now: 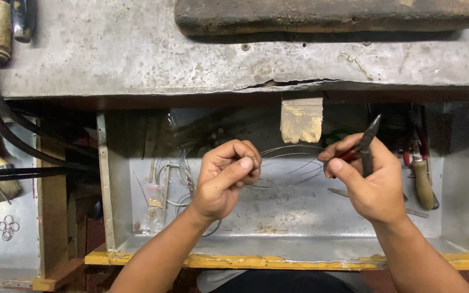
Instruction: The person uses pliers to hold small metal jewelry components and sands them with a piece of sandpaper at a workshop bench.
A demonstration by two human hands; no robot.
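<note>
My left hand (225, 176) pinched a coil of thin wire (291, 165) between thumb and fingers, over the open metal drawer (299, 228). My right hand (367, 182) gripped red-handled pliers (366, 146) and touched the coil's other side.

Both arms reach up side by side. The left hand (225, 176) pinches its fingers tight. The right hand (367, 182) is curled closed.

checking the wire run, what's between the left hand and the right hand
In the head view, thin loops of silver wire span the gap from the left hand to the right hand, which also holds red-handled pliers. Below is the metal drawer.
</note>
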